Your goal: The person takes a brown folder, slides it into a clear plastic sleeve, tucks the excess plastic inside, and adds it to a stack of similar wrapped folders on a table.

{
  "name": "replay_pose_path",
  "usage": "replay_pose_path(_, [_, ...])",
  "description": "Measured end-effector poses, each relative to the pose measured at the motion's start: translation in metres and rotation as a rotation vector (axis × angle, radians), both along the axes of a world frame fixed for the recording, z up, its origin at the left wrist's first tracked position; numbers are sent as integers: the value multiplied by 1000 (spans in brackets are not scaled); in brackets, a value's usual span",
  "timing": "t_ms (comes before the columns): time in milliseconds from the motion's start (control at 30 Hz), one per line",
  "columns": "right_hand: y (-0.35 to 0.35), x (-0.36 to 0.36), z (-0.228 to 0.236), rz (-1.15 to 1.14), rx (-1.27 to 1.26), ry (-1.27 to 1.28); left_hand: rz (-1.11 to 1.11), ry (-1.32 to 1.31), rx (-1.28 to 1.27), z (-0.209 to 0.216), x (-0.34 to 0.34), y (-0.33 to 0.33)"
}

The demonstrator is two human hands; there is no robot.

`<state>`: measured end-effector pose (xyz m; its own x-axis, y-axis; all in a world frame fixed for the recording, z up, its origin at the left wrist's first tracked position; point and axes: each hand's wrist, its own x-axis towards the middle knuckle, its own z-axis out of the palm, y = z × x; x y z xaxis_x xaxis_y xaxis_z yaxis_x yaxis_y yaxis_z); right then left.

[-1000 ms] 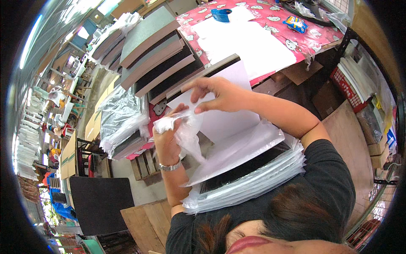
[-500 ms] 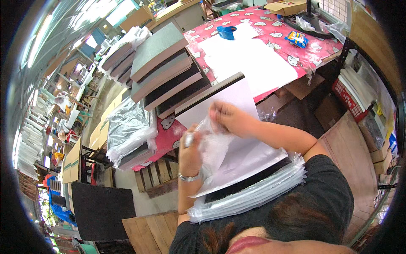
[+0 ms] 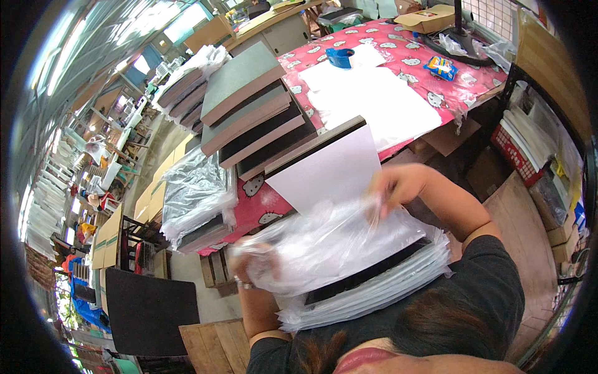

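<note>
A thin clear plastic bag (image 3: 317,246) is stretched between my two hands. My left hand (image 3: 256,263), blurred by motion, grips its left edge. At its right edge, my right hand (image 3: 398,187) pinches the film with closed fingers, also blurred. Beneath and beyond the bag lies a pale lilac-white flat board (image 3: 330,171), its dark far edge leaning against the table side. Nearer my body, a stack of flat plastic-wrapped packs (image 3: 380,296) rests against me, with a black surface (image 3: 349,280) showing above it.
Thick dark boards (image 3: 249,93) are piled on the pink patterned table (image 3: 374,40), left of white sheets (image 3: 367,93). A blue tape dispenser (image 3: 340,58) and a blue packet (image 3: 441,67) lie there. Plastic-wrapped boards (image 3: 196,193) stand at left, near a black chair (image 3: 151,311).
My hands have moved apart, the left toward lower left and the right toward the right. The bunched plastic bag is now spread wide over the pale board.
</note>
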<state>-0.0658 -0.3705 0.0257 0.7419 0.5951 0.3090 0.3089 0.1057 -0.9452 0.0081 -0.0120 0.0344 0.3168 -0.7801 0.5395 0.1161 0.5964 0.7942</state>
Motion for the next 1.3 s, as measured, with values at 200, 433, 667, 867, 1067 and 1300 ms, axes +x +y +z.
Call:
replay_pose_path(200, [-14,-2,6,47,537,445,-54,196,693,-12,19,28])
replay_pose_path(433, [-10,-2,38,-271,789,16,194,-187,699,-68,26,36])
replay_pose_path(667, [-24,-12,-4,-231,433,318,348,408,252,-30,41,27])
replay_pose_path(867, [-18,-5,16,-417,734,147,836,247,466,-24,54,-17])
replay_pose_path(1067, [5,34,14,-1439,-308,-535,1464,-277,394,-26,69,-80])
replay_pose_path(1300, [2,-10,26,-1166,-275,-238,1442,-397,603,4,8,-43])
